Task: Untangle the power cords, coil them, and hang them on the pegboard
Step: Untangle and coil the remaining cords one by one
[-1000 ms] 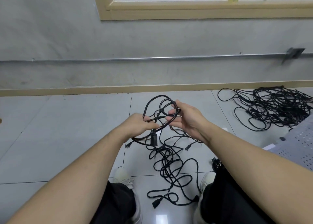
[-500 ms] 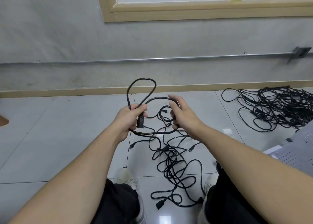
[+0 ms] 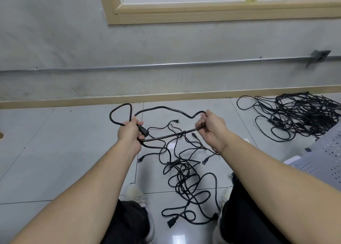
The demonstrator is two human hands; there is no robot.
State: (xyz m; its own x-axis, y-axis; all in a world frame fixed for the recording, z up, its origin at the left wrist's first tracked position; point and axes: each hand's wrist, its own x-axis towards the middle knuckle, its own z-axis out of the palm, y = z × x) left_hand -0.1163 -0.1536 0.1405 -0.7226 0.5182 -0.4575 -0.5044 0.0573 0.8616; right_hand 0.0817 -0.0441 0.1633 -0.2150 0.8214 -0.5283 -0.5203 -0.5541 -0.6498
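Black cord [image 3: 166, 108] now stretched wider btwn left hand [image 3: 130, 131] & right hand [image 3: 212, 126].

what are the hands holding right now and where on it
Both hold one black power cord. The left hand grips it at the connector end; the right hand grips a fold further along it.

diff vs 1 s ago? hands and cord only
The left hand and right hand have pulled apart sideways, drawing the held cord out from a bunched loop into a long, open one between them. Both kept their grip; the left also holds the cord's plug. The tangle on the floor and the far pile look unchanged.
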